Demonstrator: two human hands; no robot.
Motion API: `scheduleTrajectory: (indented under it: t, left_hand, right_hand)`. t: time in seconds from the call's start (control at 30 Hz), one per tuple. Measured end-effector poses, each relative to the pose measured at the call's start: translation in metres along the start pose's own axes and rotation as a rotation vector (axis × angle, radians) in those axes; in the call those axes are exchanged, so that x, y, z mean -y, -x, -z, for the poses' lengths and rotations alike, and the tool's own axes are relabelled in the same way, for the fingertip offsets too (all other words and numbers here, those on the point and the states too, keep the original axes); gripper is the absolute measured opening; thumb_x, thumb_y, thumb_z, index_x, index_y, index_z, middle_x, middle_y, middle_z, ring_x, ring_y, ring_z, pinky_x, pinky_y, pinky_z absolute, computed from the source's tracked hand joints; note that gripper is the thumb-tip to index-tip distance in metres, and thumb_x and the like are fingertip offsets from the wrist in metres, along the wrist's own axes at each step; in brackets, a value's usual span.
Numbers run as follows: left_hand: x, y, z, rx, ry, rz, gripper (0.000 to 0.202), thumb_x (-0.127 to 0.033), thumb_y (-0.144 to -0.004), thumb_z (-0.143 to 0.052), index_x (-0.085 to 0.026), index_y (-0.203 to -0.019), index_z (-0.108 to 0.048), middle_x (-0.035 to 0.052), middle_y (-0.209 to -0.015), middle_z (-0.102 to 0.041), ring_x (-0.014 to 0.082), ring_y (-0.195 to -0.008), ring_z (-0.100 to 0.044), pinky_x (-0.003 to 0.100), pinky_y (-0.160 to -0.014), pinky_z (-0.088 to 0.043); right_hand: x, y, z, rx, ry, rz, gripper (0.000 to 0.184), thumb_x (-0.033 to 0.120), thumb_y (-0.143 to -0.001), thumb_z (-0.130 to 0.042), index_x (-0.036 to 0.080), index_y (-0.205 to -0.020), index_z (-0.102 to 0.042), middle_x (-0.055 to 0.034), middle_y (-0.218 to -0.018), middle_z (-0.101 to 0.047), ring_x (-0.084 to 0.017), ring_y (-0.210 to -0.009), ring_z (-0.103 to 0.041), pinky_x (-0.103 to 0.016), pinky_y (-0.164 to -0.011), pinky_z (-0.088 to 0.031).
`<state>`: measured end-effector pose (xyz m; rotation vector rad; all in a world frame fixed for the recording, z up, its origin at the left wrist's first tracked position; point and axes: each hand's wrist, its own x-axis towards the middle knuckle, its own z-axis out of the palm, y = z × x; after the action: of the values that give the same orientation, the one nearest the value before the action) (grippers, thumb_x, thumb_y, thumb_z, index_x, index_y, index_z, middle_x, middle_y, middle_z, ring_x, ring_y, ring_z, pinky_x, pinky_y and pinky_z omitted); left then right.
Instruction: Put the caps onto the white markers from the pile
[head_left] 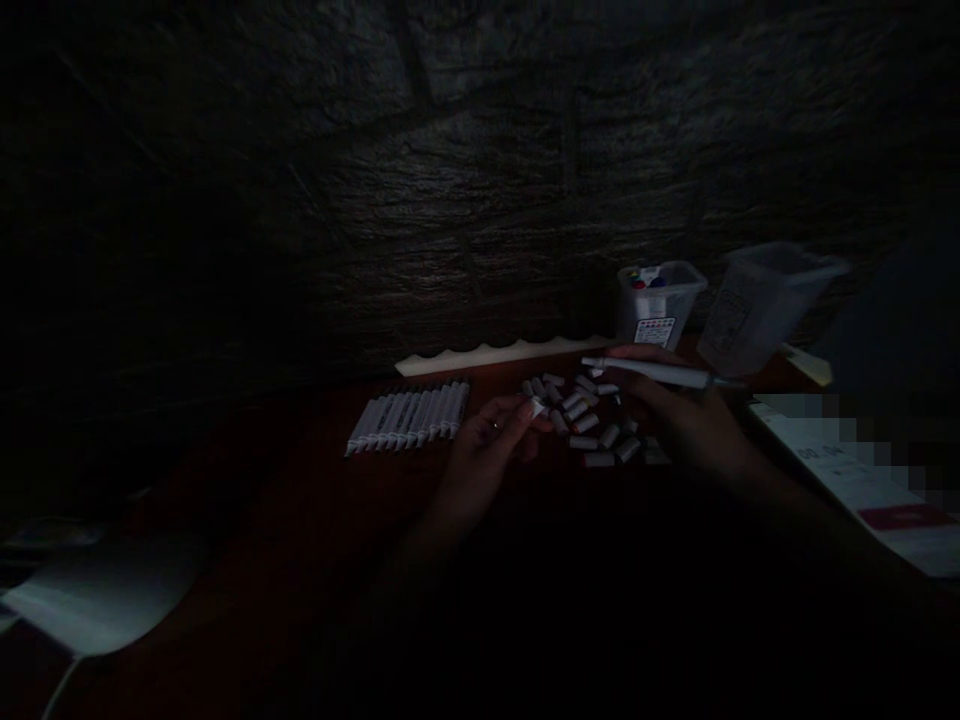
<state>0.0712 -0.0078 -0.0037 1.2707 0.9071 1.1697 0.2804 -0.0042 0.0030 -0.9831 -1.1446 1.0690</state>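
In the dim head view, my right hand is closed around a white marker, whose tip end points left. My left hand wears a ring and pinches a small white piece; it looks like a marker cap, but the dark hides its details. Between and below the hands lie several loose marker caps, pale with some coloured ends. Left of my left hand, several white markers rest side by side in a neat row on the dark reddish table.
A clear plastic box with a few coloured pieces stands at the back, beside a larger clear container. A pale wavy-edged strip runs along the textured wall. Printed paper lies right; a pale rounded object sits lower left.
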Motion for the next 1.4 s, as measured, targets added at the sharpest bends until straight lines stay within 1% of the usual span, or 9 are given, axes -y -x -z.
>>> scheduleTrajectory:
  t: [0.13,0.27,0.43,0.6,0.83,1.03,1.17,1.27,1.4]
  left_hand:
    - [0.001,0.000,-0.001,-0.024,0.059,0.051,0.033,-0.050,-0.083,-0.063,-0.017,-0.082,-0.061,-0.0006,-0.069,-0.065,0.0064,-0.052,-0.049,0.021,-0.052,-0.037]
    - [0.000,0.001,-0.003,-0.043,0.228,0.148,0.034,-0.049,-0.078,-0.068,-0.017,-0.087,-0.062,-0.0005,-0.069,-0.063,0.0074,-0.053,-0.050,0.021,-0.051,-0.036]
    - [-0.006,0.003,-0.002,0.057,0.403,0.280,0.037,-0.043,-0.076,-0.073,-0.015,-0.100,-0.067,0.0015,-0.078,-0.063,0.0064,-0.057,-0.050,0.022,-0.055,-0.039]
    - [-0.006,0.004,0.000,0.126,0.419,0.248,0.031,-0.038,-0.078,-0.072,-0.017,-0.101,-0.069,0.0033,-0.086,-0.065,0.0073,-0.063,-0.052,0.021,-0.057,-0.041]
    - [0.000,0.004,0.002,0.201,0.294,0.140,0.017,-0.027,-0.084,-0.068,-0.020,-0.099,-0.065,0.0037,-0.095,-0.069,0.0070,-0.063,-0.054,0.021,-0.057,-0.041]
    - [0.001,0.005,0.000,0.197,0.224,0.171,0.022,-0.026,-0.080,-0.071,-0.021,-0.100,-0.064,0.0044,-0.102,-0.070,0.0107,-0.072,-0.060,0.023,-0.061,-0.043]
    - [-0.001,0.005,0.001,0.193,0.121,0.167,0.025,-0.029,-0.082,-0.069,-0.021,-0.106,-0.066,0.0051,-0.098,-0.070,0.0127,-0.078,-0.062,0.023,-0.066,-0.045]
    - [-0.002,0.005,0.002,0.191,0.017,0.121,0.026,-0.030,-0.084,-0.066,-0.020,-0.108,-0.067,0.0050,-0.093,-0.069,0.0135,-0.080,-0.063,0.023,-0.066,-0.045]
    - [0.000,0.005,-0.002,0.109,-0.135,0.024,0.021,-0.030,-0.080,-0.071,-0.019,-0.097,-0.069,0.0035,-0.092,-0.070,0.0150,-0.085,-0.064,0.025,-0.073,-0.048]
  right_hand:
    - [-0.001,0.002,-0.003,0.056,-0.039,-0.025,0.027,0.035,-0.074,-0.073,0.027,-0.100,-0.070,-0.0006,-0.089,-0.068,-0.012,-0.064,-0.058,-0.024,-0.051,-0.045]
    - [-0.001,0.004,-0.007,0.035,-0.094,-0.088,0.028,0.035,-0.073,-0.075,0.028,-0.099,-0.070,0.0011,-0.081,-0.065,-0.009,-0.056,-0.052,-0.022,-0.046,-0.039]
    - [0.005,0.005,-0.011,0.020,-0.145,-0.185,0.019,0.040,-0.073,-0.073,0.022,-0.081,-0.069,0.0042,-0.058,-0.053,-0.007,-0.045,-0.039,-0.021,-0.042,-0.030]
    - [0.010,0.006,-0.013,0.047,-0.132,-0.245,0.030,0.044,-0.074,-0.070,0.017,-0.065,-0.064,0.0051,-0.048,-0.042,-0.006,-0.043,-0.033,-0.022,-0.041,-0.024]
    - [0.015,0.008,-0.016,0.055,-0.105,-0.231,0.032,0.044,-0.076,-0.068,0.018,-0.060,-0.060,0.0059,-0.046,-0.040,-0.006,-0.041,-0.031,-0.022,-0.041,-0.023]
    - [0.012,0.008,-0.014,0.086,-0.021,-0.159,0.036,0.050,-0.078,-0.066,0.017,-0.063,-0.062,0.0049,-0.048,-0.045,-0.006,-0.043,-0.037,-0.021,-0.041,-0.028]
    - [0.008,0.010,-0.012,0.063,0.045,-0.053,0.027,0.046,-0.078,-0.069,0.021,-0.087,-0.070,0.0036,-0.057,-0.056,-0.009,-0.048,-0.047,-0.021,-0.044,-0.037]
    - [0.011,0.014,-0.015,0.009,0.112,-0.007,0.028,0.045,-0.078,-0.069,0.020,-0.091,-0.071,0.0006,-0.064,-0.064,-0.011,-0.053,-0.056,-0.021,-0.045,-0.042]
    - [0.016,0.022,-0.021,-0.012,0.199,0.126,0.023,0.043,-0.080,-0.068,0.021,-0.088,-0.070,-0.0026,-0.080,-0.071,-0.015,-0.067,-0.065,-0.025,-0.055,-0.053]
